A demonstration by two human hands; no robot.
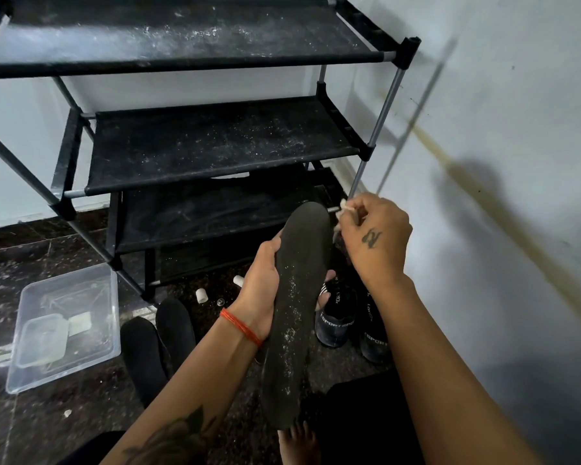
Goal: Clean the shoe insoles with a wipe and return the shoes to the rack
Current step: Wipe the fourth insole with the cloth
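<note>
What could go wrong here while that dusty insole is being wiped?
The wipe is only a small wad pinched in the right hand, so it may smear the white specks on the insole rather than lift them. The left hand grips the insole only mid-length, so pressing could bend it. The rack shelves look dusty too, so cleaned shoes could pick up dirt again.

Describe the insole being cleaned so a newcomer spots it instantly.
Start at the black shoe rack against the wall. Just in front, the left hand grips a long dark insole. Unlike the two insoles lying on the floor, it is lifted and flecked with white dust.
</note>
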